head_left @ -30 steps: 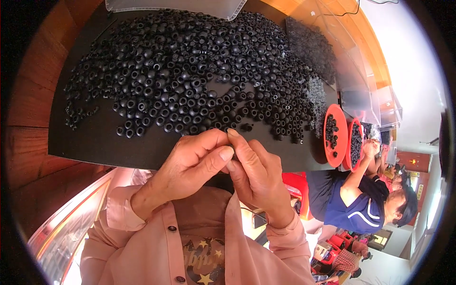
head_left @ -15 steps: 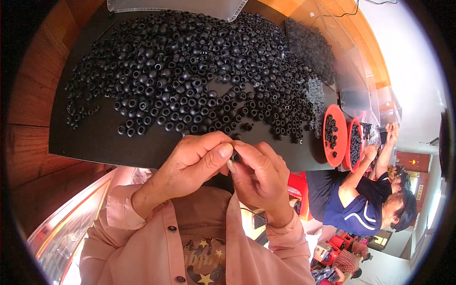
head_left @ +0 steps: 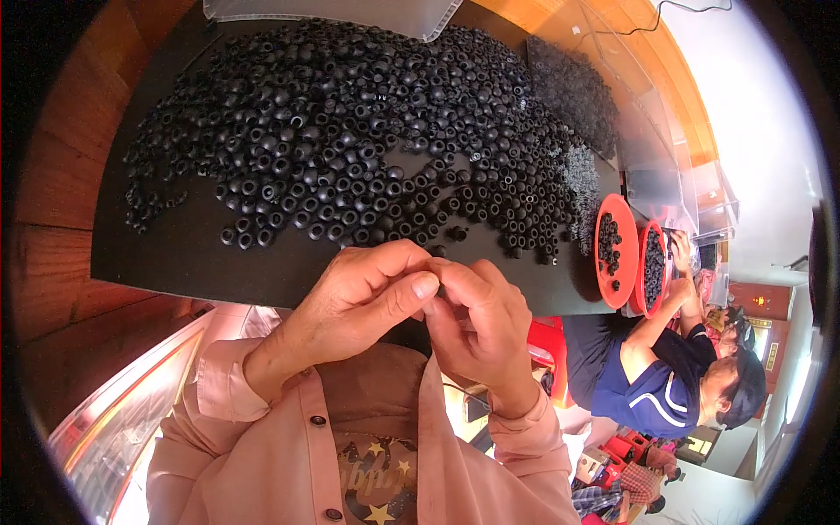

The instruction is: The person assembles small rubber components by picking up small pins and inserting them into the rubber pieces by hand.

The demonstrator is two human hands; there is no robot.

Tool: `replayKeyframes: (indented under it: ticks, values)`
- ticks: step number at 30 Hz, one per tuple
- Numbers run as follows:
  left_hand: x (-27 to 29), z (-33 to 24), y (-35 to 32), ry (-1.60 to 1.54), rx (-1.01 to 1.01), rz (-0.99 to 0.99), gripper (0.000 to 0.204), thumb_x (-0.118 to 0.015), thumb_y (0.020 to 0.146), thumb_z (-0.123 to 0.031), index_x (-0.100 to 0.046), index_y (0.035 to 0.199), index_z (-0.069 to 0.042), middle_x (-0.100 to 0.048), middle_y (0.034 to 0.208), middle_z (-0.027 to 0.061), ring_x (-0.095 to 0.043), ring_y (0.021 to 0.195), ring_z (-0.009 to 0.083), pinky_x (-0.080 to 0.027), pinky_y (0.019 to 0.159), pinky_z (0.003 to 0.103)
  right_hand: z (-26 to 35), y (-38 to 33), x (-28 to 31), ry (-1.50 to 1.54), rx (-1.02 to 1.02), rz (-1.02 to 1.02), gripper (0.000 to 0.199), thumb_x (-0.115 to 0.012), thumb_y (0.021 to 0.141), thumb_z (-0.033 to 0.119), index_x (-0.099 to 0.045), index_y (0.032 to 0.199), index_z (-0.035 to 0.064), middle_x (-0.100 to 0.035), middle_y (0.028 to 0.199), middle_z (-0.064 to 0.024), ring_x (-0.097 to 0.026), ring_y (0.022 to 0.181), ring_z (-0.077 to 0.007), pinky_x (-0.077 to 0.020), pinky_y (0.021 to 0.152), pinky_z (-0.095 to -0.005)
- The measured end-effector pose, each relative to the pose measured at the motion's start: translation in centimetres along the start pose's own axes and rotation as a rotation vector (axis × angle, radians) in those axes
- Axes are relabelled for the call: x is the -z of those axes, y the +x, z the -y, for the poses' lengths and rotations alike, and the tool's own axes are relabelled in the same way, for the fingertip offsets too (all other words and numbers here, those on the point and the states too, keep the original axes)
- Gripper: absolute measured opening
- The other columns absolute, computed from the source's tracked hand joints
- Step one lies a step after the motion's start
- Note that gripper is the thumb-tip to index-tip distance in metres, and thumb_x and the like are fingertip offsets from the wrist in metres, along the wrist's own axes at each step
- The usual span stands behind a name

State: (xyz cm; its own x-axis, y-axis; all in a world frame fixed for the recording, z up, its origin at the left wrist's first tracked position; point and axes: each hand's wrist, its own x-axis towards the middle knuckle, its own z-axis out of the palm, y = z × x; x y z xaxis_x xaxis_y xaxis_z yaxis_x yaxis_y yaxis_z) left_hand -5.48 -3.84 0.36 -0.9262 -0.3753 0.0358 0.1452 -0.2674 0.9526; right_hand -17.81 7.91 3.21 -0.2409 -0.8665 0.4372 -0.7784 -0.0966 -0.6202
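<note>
My left hand (head_left: 372,293) and my right hand (head_left: 486,319) meet over the near edge of the table, thumbs and forefingers pinched together. Between the fingertips is a small black part, glimpsed half a second ago and now covered by the fingers. Just beyond them spreads a big heap of black, round, hollow pieces (head_left: 341,166), many with an open hole facing up. One dark piece (head_left: 456,234) stands apart at the heap's near edge, close to my fingers.
Small grey pieces (head_left: 581,179) and a mound of dark see-through pieces (head_left: 573,96) lie at the heap's right. Two red bowls (head_left: 626,293) with black parts stand at the right edge. A clear plastic bin (head_left: 332,10) sits at the far side. A co-worker (head_left: 647,385) sits at right.
My thumbs and fingertips have closed over the small black part, hiding it. The co-worker's raised hand has come down toward the bowls.
</note>
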Motion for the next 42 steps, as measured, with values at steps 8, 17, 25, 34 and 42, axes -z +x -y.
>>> replayKeyframes:
  ticks: [8, 17, 25, 34, 42]
  values:
    - [-0.2, -0.8, -0.1, -0.041, 0.044, 0.003, 0.026, -0.05, 0.098, -0.02, -0.059, 0.101, 0.004, -0.062, 0.077, 0.0042, -0.058, 0.071, 0.0073, -0.048, 0.063, 0.023, -0.2, -0.2, 0.1, 0.028, 0.024, -0.027, 0.04, -0.072, 0.072, -0.002, -0.061, 0.11, 0.0007, -0.056, 0.069, -0.0084, -0.053, 0.05, -0.0209, -0.041, 0.044, -0.0309]
    - [-0.3, -0.3, 0.1, -0.055, 0.052, 0.006, 0.022, -0.051, 0.097, -0.018, -0.058, 0.099, 0.003, -0.06, 0.076, 0.0026, -0.056, 0.07, 0.0071, -0.047, 0.063, 0.023, -1.2, -0.7, -0.2, 0.142, -0.023, -0.062, 0.044, -0.072, 0.072, -0.003, -0.06, 0.115, 0.0, -0.059, 0.072, -0.01, -0.053, 0.051, -0.0198, -0.0412, 0.044, -0.0299]
    - [0.5, 1.1, -0.5, -0.103, 0.095, 0.012, 0.02, -0.052, 0.097, -0.019, -0.057, 0.098, 0.001, -0.058, 0.073, 0.0001, -0.049, 0.063, 0.003, -0.04, 0.053, 0.019, -1.9, -1.3, -1.7, 0.178, 0.006, -0.071, 0.046, -0.071, 0.073, -0.004, -0.059, 0.118, -0.0012, -0.057, 0.069, -0.0094, -0.054, 0.051, -0.0198, -0.0418, 0.045, -0.03]
    - [0.7, 1.2, -0.8, -0.106, 0.071, 0.009, 0.022, -0.052, 0.098, -0.022, -0.057, 0.096, -0.001, -0.057, 0.07, -0.0014, -0.045, 0.059, 0.0015, -0.036, 0.049, 0.018, -2.1, -1.4, -2.4, 0.175, 0.048, -0.089, 0.047, -0.071, 0.075, -0.002, -0.058, 0.119, -0.0009, -0.058, 0.07, -0.0088, -0.055, 0.051, -0.019, -0.0424, 0.045, -0.0293]
    - [1.1, 1.8, -1.0, -0.091, 0.059, 0.026, 0.021, -0.052, 0.098, -0.02, -0.056, 0.094, 0.0, -0.058, 0.072, -0.0004, -0.048, 0.061, 0.0027, -0.039, 0.052, 0.019, -2.0, -1.6, -2.7, 0.195, 0.049, -0.086, 0.046, -0.07, 0.075, -0.004, -0.057, 0.12, -0.002, -0.058, 0.071, -0.0097, -0.055, 0.052, -0.0192, -0.0429, 0.045, -0.0289]
